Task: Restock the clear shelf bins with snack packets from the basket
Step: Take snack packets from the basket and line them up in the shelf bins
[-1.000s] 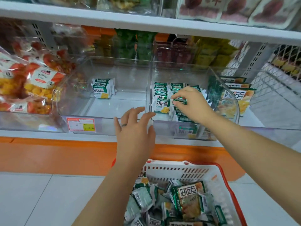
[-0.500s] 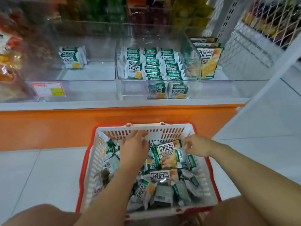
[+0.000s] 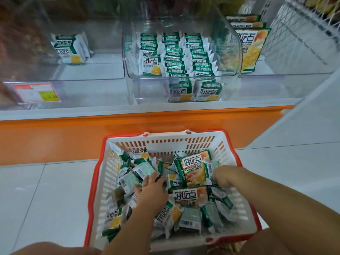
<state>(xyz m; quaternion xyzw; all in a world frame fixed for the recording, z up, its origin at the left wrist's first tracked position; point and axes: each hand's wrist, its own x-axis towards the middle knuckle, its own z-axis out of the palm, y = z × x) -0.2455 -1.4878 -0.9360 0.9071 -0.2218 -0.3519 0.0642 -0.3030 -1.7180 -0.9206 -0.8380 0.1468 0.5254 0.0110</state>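
Down in the white basket [image 3: 237,183] with its orange rim, both hands are buried among loose green snack packets [image 3: 185,196] lying at every angle, some face up, some showing barcodes. Left hand [image 3: 152,194] spreads its fingers over the heap; right hand [image 3: 223,176] curls into the packets, grip unclear. Up on the shelf, the right clear bin [image 3: 230,52] holds packets in upright rows running front to back; the left bin [image 3: 103,70] holds a few

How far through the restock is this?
Partway. The right bin already holds three rows of packets; the left bin has only a small stack. Both the left hand and right hand are down among the packets in the basket, which is still well filled, so plenty remains.
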